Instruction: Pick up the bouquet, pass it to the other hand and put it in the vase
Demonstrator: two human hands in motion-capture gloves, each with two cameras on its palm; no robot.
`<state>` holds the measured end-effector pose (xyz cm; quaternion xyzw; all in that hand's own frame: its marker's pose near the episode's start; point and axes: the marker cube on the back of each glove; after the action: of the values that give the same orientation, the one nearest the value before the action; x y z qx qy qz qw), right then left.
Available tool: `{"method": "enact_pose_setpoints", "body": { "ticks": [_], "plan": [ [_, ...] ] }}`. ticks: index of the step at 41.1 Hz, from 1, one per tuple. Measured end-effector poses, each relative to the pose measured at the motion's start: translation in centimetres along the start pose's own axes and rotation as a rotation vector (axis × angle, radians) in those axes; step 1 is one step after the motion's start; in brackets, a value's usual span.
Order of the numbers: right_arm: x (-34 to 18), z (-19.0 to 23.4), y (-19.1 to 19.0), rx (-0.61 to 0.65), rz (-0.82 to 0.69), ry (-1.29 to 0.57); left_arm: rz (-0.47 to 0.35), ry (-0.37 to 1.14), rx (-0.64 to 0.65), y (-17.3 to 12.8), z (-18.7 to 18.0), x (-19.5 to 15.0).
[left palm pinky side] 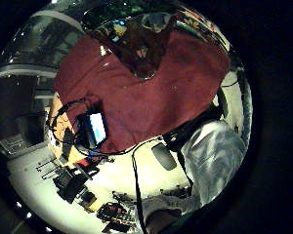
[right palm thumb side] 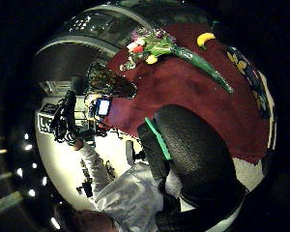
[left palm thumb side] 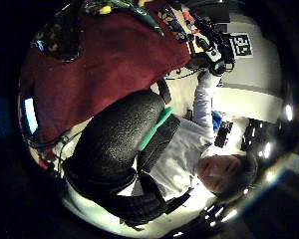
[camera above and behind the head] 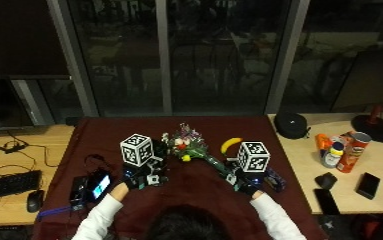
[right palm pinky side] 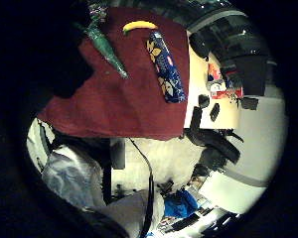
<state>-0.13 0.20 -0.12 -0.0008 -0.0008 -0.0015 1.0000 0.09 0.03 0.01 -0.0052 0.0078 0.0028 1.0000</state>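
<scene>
On the table, the cloth [camera above and behind the head: 178, 190] covered the middle part. The bouquet [camera above and behind the head: 192, 148] lay near its centre, stem toward 4 o'clock. The banana [camera above and behind the head: 229, 144] was just beside it at 3 o'clock. The vase [right palm thumb side: 111, 82] stood at 9 o'clock of the flowers. The phone [camera above and behind the head: 100, 184] lay at 8 o'clock, near the cloth's edge. The left hand [camera above and behind the head: 141, 176] and right hand [camera above and behind the head: 244, 184] were at 7 and 5 o'clock. The cans [camera above and behind the head: 341, 150] stood far at 3 o'clock, off the cloth.

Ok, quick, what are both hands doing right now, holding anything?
Left hand: holds nothing; whether its fingers are open cannot be told.
Right hand: the same; the bouquet lies on the red cloth between them.
</scene>
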Motion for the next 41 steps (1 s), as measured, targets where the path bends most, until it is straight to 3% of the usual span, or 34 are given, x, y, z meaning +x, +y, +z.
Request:
{"method": "enact_pose_setpoints", "body": {
  "ticks": [6,19,26,33,41],
  "plan": [
    [-0.2,0.0,0.5,-0.005,-0.011,-0.017,0.012,0.055,-0.022,0.2,-0.1,0.5],
    [-1.3,-0.1,-1.5,0.041,-0.020,-0.090,-0.044,-0.120,0.008,0.4,-1.0,0.6],
    [-2.3,-2.0,-2.2,0.020,-0.005,-0.059,-0.036,-0.118,0.100,-0.1,-2.0,1.3],
    [-2.4,-4.1,-4.1,0.056,0.059,-0.040,-0.124,-0.158,0.218,-1.2,-2.8,2.7],
    [-0.6,-4.4,-7.4,0.054,0.143,-0.071,-0.145,-0.226,0.269,-1.5,-3.2,3.9]
  ]
}}
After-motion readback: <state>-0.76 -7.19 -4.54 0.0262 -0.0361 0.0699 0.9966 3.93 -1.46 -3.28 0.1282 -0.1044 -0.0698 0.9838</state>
